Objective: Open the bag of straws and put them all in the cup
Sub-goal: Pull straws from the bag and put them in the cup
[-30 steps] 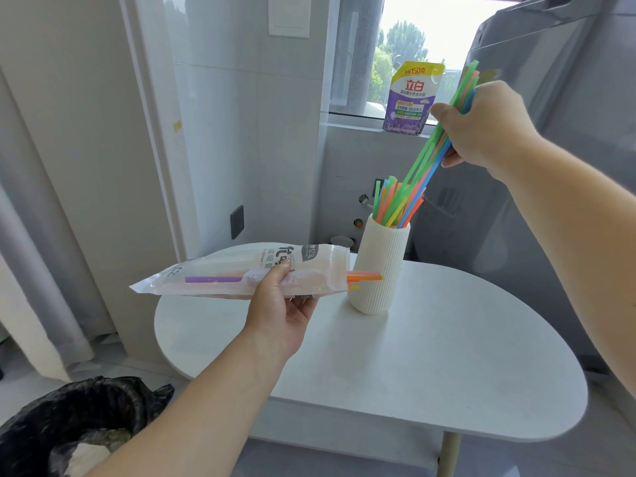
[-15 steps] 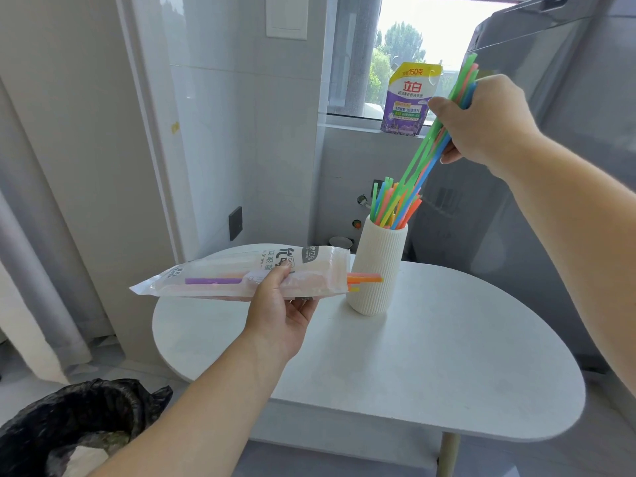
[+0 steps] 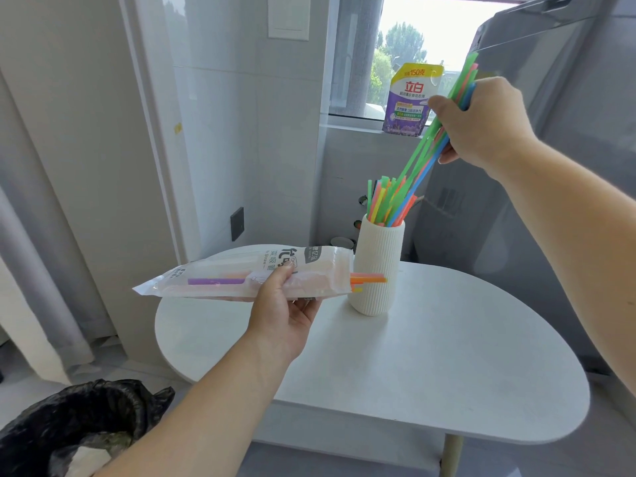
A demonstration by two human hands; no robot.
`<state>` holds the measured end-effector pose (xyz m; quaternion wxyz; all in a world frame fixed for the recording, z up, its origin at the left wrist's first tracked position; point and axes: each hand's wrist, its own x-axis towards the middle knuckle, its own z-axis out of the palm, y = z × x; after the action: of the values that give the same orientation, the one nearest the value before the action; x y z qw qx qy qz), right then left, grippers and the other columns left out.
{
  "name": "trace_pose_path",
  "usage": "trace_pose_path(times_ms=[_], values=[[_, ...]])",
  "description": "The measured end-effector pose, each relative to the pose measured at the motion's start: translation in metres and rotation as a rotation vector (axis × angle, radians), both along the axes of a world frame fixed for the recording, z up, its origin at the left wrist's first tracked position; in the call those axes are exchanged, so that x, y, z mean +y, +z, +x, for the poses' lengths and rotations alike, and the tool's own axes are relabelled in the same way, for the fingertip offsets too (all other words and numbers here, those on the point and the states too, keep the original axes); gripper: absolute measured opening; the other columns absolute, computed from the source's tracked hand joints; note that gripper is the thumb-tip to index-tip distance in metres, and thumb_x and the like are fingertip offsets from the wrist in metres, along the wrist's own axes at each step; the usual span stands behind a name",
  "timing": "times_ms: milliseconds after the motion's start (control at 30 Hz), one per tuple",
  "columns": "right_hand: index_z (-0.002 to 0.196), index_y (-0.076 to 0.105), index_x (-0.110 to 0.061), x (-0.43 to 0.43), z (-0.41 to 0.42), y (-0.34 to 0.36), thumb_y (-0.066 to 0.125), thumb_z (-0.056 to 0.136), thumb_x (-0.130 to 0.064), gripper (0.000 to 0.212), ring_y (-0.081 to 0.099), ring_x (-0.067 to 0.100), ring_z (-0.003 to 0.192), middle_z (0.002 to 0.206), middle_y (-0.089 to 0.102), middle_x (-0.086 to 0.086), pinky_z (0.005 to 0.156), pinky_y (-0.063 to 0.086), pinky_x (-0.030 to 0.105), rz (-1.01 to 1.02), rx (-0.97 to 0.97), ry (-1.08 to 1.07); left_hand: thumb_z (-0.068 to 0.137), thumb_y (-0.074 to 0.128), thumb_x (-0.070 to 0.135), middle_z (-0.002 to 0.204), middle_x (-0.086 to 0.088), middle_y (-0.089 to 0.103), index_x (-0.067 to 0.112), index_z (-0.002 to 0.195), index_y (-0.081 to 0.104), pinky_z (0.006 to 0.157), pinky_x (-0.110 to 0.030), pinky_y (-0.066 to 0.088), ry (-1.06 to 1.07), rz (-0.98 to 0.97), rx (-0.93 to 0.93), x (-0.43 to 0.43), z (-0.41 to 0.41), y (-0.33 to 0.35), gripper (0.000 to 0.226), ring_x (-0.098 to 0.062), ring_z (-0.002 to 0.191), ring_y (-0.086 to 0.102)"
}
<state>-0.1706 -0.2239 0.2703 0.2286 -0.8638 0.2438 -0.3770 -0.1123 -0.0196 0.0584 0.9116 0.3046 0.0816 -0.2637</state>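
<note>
Broadly, the white oval tabletop [image 3: 447, 373] takes up most of the view and carries only the ribbed white cup [image 3: 378, 266], which stands upright near its far edge, presumably kept close so that both hands can reach it without stretching. Behind it a purple and yellow refill pouch [image 3: 411, 101] leans on the window sill, and a bin lined with a black sack [image 3: 69, 428] sits on the floor at the lower left, probably ready for the empty wrapper. The straw bag [image 3: 247, 273] is held level above the tabletop by the left hand [image 3: 285, 315], whose thumb presses on top and whose fingers curl underneath, pinching it about the middle; its open end points toward the cup, which looks deliberate, since the remaining straws [image 3: 366, 279], orange and yellow tips poking out and a purple one showing through the film, can then be drawn out sideways with little travel. The right hand [image 3: 481, 122] is raised above and to the right of the cup, closed round the upper part of a bunch of green, pink and blue straws [image 3: 425, 156] that slants down to the left, its lower ends among the straws already standing inside the rim. Holding the bunch high and tilted likely steers the ends into the narrow mouth. A few straws are left in the bag, so the job seems well along but unfinished.
</note>
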Motion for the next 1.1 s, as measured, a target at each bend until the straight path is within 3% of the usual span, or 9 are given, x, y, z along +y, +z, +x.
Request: trace_pose_path(times_ms=[167,300,567,767,867,967,1100], values=[[0.111,0.067,-0.003,-0.003,-0.003,0.002,0.054,0.098,-0.044,0.045,0.075,0.029,0.063,0.086,0.076,0.017,0.069,0.063,0.047,-0.008,0.008,-0.012,0.093,0.068,0.014,0.092,-0.006,0.078,0.018,0.128,0.062,0.060,-0.031,0.063,0.006,-0.003,0.004,0.001,0.001,-0.001,0.036,-0.020,0.078,0.077],[0.108,0.067,-0.005,-0.007,-0.006,0.003,0.054,0.099,-0.045,0.043,0.074,0.025,0.062,0.085,0.075,0.015,0.055,0.058,0.034,-0.009,0.012,-0.022,0.092,0.068,0.013,0.093,-0.007,0.078,0.016,0.133,0.061,0.058,-0.031,0.062,0.004,-0.004,0.005,0.000,0.000,-0.001,0.042,-0.021,0.077,0.077],[0.118,0.066,-0.009,-0.010,-0.001,-0.003,0.056,0.098,-0.044,0.041,0.075,0.022,0.063,0.094,0.075,0.011,0.070,0.064,0.042,0.042,0.052,0.013,0.093,0.067,0.013,0.088,-0.005,0.079,0.017,0.123,0.064,0.058,-0.030,0.062,-0.003,0.001,0.010,-0.002,-0.001,-0.001,0.031,-0.020,0.077,0.077],[0.122,0.063,-0.011,-0.018,0.007,-0.022,0.057,0.098,-0.042,0.040,0.076,0.019,0.066,0.104,0.074,0.009,0.068,0.064,0.037,0.132,0.112,0.063,0.093,0.067,0.014,0.097,-0.006,0.078,0.018,0.125,0.064,0.067,-0.032,0.064,-0.002,0.008,0.003,-0.002,0.000,-0.001,0.032,-0.021,0.084,0.076],[0.113,0.063,-0.003,-0.019,0.010,-0.034,0.055,0.099,-0.042,0.042,0.075,0.018,0.068,0.097,0.075,0.010,0.064,0.062,0.031,0.108,0.189,0.075,0.094,0.066,0.014,0.103,-0.007,0.077,0.018,0.127,0.063,0.071,-0.033,0.064,-0.002,0.006,0.004,-0.003,0.000,-0.001,0.033,-0.022,0.089,0.075],[0.100,0.063,0.000,-0.018,0.013,-0.045,0.054,0.099,-0.044,0.045,0.072,0.016,0.066,0.085,0.072,0.008,0.057,0.055,0.026,0.057,0.259,0.084,0.093,0.067,0.014,0.102,-0.007,0.077,0.017,0.128,0.063,0.064,-0.032,0.064,-0.009,0.005,0.008,-0.004,-0.001,-0.001,0.035,-0.022,0.087,0.075],[0.083,0.060,-0.004,-0.018,0.018,-0.061,0.054,0.099,-0.047,0.046,0.051,0.015,0.052,0.067,0.056,0.005,0.049,0.039,0.024,-0.038,0.344,0.051,0.093,0.066,0.013,0.100,-0.007,0.078,0.017,0.127,0.063,0.060,-0.031,0.063,-0.005,0.006,0.012,-0.005,-0.002,-0.002,0.034,-0.022,0.085,0.076]])
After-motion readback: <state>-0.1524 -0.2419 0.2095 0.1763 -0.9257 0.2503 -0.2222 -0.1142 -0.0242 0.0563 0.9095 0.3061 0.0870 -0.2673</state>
